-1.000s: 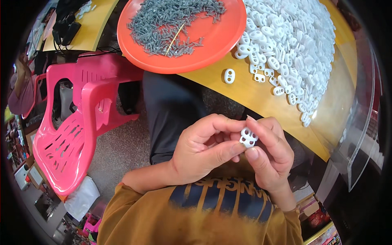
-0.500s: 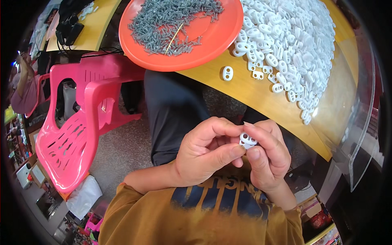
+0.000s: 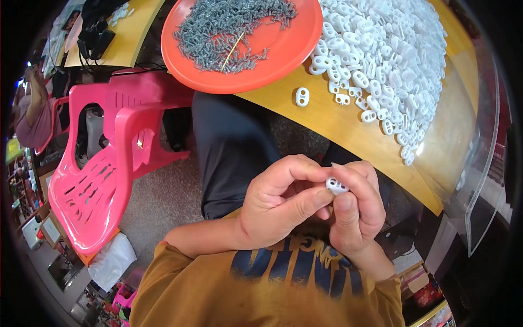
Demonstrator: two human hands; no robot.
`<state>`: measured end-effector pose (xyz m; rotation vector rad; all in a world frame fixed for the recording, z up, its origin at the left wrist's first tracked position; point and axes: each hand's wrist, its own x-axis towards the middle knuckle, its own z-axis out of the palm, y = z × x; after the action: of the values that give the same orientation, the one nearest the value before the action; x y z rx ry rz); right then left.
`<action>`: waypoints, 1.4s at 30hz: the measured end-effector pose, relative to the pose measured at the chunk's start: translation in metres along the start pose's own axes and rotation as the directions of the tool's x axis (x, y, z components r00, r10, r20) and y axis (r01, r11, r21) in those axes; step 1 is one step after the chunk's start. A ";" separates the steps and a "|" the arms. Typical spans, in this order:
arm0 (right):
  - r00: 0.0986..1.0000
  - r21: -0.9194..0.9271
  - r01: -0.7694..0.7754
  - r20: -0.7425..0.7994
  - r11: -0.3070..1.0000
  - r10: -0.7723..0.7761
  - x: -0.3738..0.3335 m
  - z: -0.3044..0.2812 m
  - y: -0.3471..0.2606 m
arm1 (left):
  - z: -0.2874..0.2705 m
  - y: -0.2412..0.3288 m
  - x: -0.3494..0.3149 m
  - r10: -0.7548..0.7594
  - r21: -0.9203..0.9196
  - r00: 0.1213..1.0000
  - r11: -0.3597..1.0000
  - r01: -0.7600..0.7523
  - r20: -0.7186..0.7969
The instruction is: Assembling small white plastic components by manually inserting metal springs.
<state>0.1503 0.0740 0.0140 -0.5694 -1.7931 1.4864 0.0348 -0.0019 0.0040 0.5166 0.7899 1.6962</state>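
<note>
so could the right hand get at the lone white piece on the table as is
Probably yes: nothing visibly blocks the right hand from the lone white piece, though that hand is holding another white piece.

Your yellow bench (image 3: 346, 125) carries a red plate (image 3: 239, 84) that juts past its near edge. To the plate's right you have a heap of white two-holed pieces (image 3: 387, 60), with a single piece (image 3: 302, 97) lying apart toward that edge.
</note>
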 end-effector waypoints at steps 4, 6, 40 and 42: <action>1.000 0.033 0.010 -0.005 0.999 -0.009 0.002 -0.002 0.001 | 0.003 0.004 0.002 -0.055 0.005 0.998 0.998 0.055 -0.017; 0.999 0.006 0.034 0.016 0.999 -0.034 0.004 -0.005 -0.001 | 0.005 0.007 0.004 -0.060 0.012 0.998 0.998 0.060 -0.018; 0.998 -0.099 0.001 0.058 0.995 0.005 -0.017 -0.023 0.022 | -0.024 0.021 0.038 0.461 0.979 0.887 0.197 -0.058 -0.041; 0.996 -0.102 0.006 0.085 0.995 0.002 -0.014 -0.015 0.023 | -0.025 0.017 0.044 0.498 0.984 0.867 0.140 -0.111 0.027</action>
<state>0.1686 0.0789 -0.0111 -0.5617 -1.9442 1.4433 -0.0057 0.0319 -0.0033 1.4087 2.2120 1.4188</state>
